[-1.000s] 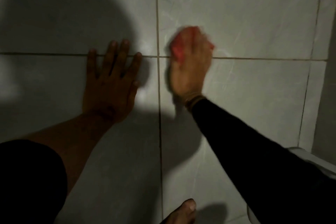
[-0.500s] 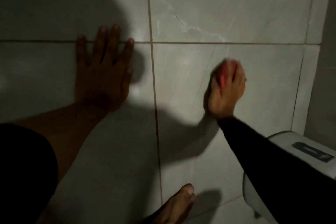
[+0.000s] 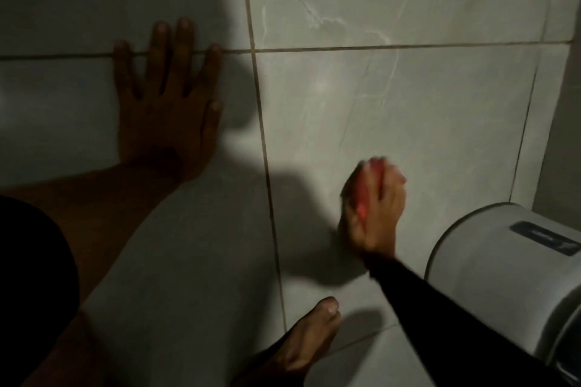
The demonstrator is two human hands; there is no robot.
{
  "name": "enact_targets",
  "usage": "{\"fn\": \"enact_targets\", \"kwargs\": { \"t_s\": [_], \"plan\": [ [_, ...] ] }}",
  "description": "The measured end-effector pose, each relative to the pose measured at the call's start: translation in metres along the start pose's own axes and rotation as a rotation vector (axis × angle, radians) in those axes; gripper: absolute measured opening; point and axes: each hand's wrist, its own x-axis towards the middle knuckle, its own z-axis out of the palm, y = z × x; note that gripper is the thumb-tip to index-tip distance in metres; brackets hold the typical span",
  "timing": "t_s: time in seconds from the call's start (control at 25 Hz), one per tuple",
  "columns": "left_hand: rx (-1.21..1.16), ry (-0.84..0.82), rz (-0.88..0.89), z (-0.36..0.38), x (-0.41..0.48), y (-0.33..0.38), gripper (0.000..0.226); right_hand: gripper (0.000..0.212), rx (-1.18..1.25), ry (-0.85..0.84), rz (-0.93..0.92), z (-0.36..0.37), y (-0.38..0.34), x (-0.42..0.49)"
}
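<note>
Just right of the vertical grout line (image 3: 262,135) on the pale tiled wall (image 3: 440,104), the right hand (image 3: 375,214) presses a red scrubber (image 3: 366,185) against the tile. Its grip is closed around the thing, fingers curled over the top, though blur hides the finer detail. Left of that same line, the left hand (image 3: 166,116) lies flat on the wall, fingers straight and spread, holding nothing. Farther right of the line, beyond the scrubbing hand, stands a white lidded container (image 3: 503,276), close beside the black sleeve (image 3: 456,324). At the line's lower end, a bare foot (image 3: 301,345) points toward the wall.
</note>
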Motion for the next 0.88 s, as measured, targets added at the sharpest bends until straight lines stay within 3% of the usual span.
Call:
{"fn": "enact_targets", "kwargs": {
  "t_s": [0.08,0.2,0.32,0.4,0.48,0.6,0.68,0.76,0.88],
  "plan": [
    [0.006,-0.005,-0.004,0.0,-0.001,-0.001,0.072,0.075,0.064,0.187,0.131,-0.012,-0.001,0.1],
    [0.009,-0.023,-0.012,0.002,0.001,-0.002,0.073,0.066,0.019,0.325,0.009,-0.003,-0.056,0.196],
    [0.002,-0.019,-0.016,-0.002,0.002,-0.001,0.073,0.069,-0.034,0.091,-0.337,0.022,-0.094,0.121],
    [-0.009,-0.031,-0.015,-0.003,-0.002,-0.002,0.073,0.07,-0.046,-0.158,-0.403,0.016,-0.066,0.037],
    [-0.014,-0.034,-0.011,-0.005,-0.004,-0.002,0.072,0.072,-0.041,-0.193,-0.331,-0.007,-0.018,0.016],
    [0.007,-0.049,-0.01,-0.004,0.0,0.0,0.072,0.069,0.024,0.113,0.069,-0.021,0.006,0.103],
    [0.022,-0.04,-0.009,-0.001,0.0,-0.001,0.073,0.065,0.079,0.277,0.17,-0.022,-0.029,0.18],
    [0.044,-0.031,0.011,0.001,-0.001,-0.003,0.073,0.06,0.119,0.33,0.023,-0.01,-0.079,0.201],
    [0.046,-0.023,0.012,0.002,-0.001,-0.006,0.072,0.06,0.203,0.118,-0.33,0.017,-0.125,0.106]
  ]
}}
